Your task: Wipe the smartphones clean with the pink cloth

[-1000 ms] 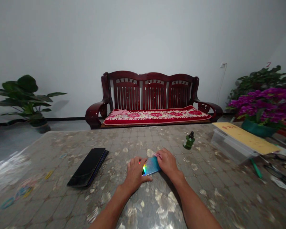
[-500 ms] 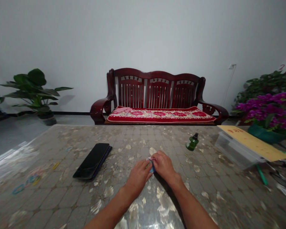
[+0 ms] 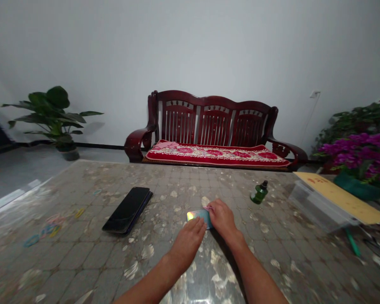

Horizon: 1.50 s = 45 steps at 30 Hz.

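A small, flat, shiny pale-blue card or packet (image 3: 194, 214) with a rainbow sheen lies in front of me near the middle of the table; which of the two it is, I cannot tell. My left hand (image 3: 191, 236) rests over its near left part with the fingers stretched out flat. At its right end, my right hand (image 3: 221, 216) is closed, fingers curled round the edge. Something pink shows at the right fingertips, and the rest of that end is hidden behind the hand.
Left of my hands lies a black tablet-like device (image 3: 128, 210); coloured rings (image 3: 52, 228) are scattered beyond it. A green bottle (image 3: 259, 192) stands to the right, near a clear plastic box (image 3: 319, 207) under a yellow sheet (image 3: 342, 196). Behind the table is a wooden bench (image 3: 213, 120).
My left hand has opened out flat from a pinch, uncovering more of the shiny piece. The right hand keeps hold of its right end. The view has shifted slightly left.
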Each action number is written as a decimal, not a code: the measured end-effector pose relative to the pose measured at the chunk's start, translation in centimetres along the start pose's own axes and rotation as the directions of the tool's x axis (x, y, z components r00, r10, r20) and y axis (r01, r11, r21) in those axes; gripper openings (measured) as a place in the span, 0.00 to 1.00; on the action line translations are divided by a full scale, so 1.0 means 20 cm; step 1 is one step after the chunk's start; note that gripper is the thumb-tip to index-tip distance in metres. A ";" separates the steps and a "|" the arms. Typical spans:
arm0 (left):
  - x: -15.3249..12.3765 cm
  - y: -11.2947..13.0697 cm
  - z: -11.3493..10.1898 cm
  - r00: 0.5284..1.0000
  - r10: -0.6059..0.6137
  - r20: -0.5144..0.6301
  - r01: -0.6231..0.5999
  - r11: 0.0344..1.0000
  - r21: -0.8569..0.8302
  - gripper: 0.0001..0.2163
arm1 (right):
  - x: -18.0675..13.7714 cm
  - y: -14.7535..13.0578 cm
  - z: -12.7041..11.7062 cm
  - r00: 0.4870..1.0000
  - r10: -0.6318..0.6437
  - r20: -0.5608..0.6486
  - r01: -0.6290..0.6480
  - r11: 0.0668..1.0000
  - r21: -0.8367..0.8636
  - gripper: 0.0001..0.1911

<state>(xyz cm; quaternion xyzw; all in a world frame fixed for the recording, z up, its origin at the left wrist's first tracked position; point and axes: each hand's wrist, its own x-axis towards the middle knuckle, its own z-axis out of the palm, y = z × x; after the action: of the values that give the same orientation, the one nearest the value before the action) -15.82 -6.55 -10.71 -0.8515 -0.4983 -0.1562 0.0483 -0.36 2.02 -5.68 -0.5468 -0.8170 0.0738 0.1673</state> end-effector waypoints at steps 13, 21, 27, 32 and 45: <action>0.02 -0.01 -0.06 1.000 -0.030 -0.006 0.029 0.983 -0.181 0.18 | 0.00 -0.05 -0.01 0.988 -0.132 0.082 0.125 0.989 0.081 0.13; 0.00 -0.06 -0.03 0.999 -0.019 0.034 0.024 0.988 -0.150 0.18 | -0.02 0.02 -0.02 1.000 -0.002 0.016 0.002 1.000 -0.017 0.14; 0.02 -0.05 -0.05 0.998 -0.038 -0.041 0.026 0.967 -0.252 0.18 | -0.03 -0.04 0.00 0.985 -0.153 0.076 0.145 0.985 0.096 0.14; 0.02 -0.06 -0.04 0.999 -0.046 -0.014 0.043 0.985 -0.165 0.16 | -0.01 0.05 -0.03 0.999 0.048 -0.011 -0.048 0.998 -0.048 0.15; 0.06 -0.03 -0.06 0.997 -0.038 0.061 0.040 0.999 -0.029 0.17 | -0.04 0.06 -0.05 0.999 0.042 0.007 -0.042 0.999 -0.031 0.13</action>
<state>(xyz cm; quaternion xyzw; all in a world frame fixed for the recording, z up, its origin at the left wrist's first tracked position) -16.04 -5.58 -9.21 -0.8465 -0.5137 -0.1388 0.0175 1.32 1.67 -5.29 -0.5662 -0.8070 0.0668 0.1540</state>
